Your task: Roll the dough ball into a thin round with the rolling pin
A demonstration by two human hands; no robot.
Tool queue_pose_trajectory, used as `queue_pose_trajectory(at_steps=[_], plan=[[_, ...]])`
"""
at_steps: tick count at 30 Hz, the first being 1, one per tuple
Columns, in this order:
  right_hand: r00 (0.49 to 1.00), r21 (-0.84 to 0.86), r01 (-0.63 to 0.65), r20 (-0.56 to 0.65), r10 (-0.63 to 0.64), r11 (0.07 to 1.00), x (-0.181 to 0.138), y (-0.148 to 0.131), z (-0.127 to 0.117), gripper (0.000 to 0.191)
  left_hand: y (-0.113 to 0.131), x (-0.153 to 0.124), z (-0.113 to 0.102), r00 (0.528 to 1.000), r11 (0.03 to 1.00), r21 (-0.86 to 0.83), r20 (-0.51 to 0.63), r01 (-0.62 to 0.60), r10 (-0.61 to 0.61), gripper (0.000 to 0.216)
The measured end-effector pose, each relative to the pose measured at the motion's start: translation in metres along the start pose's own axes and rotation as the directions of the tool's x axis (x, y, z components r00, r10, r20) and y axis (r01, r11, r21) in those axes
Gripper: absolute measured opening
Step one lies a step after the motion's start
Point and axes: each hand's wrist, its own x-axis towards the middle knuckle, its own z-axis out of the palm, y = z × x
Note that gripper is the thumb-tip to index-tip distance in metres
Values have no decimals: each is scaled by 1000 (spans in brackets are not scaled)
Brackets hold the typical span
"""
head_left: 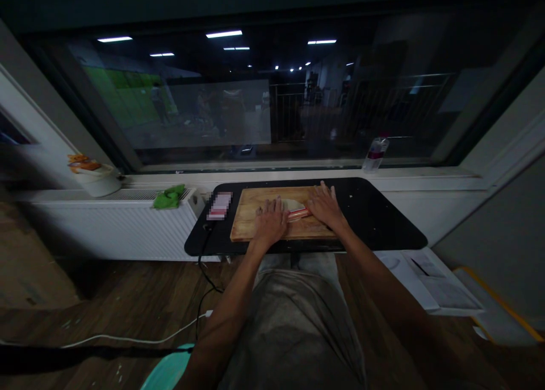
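Note:
A wooden board [247, 215] lies on a small black table in front of me. Across it runs a slim red-and-white rod [299, 213], its two ends covered by my hands; its exact kind is unclear. Just behind and partly beneath the rod is a pale, flat, rounded piece [293, 205] that looks like dough. My left hand [271, 219] lies palm down over the rod's left end, fingers stretched forward. Over the right end rests my right hand [327, 207], also palm down with fingers spread. Both palms hide what they touch.
The black table [378, 222] carries a blurred-out phone-like item [219, 206] with a cable. A water bottle [376, 154] stands on the sill. On the radiator are a green cloth [169, 197] and a white tub [99, 181]. A turquoise basin [168, 370] sits on the floor.

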Motion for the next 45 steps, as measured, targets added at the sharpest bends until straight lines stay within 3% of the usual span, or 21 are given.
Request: queue_pose_trajectory(at_steps=[6,11,24,38,45], plan=[[997,24,-14,75,12,1000,27,5,7,60,-10,25,-5,998,998,45,31,54,-55,66],[996,56,-61,65,57,997,41,5,11,58,-16,40,-6,995,995,35,18,98,-99,64],[996,42,-52,76,49,998,53,4,8,52,-15,35,-3,994,994,48,43,100,-103,62],[1000,2,24,-7,-24,1000,5,-3,-8,46,-6,15,-2,999,998,52,31,31,-33,60],[999,-21,-38,-9,38,999,-11,-9,-13,48,-2,6,-1,1000,999,54,12,9,-10,54]])
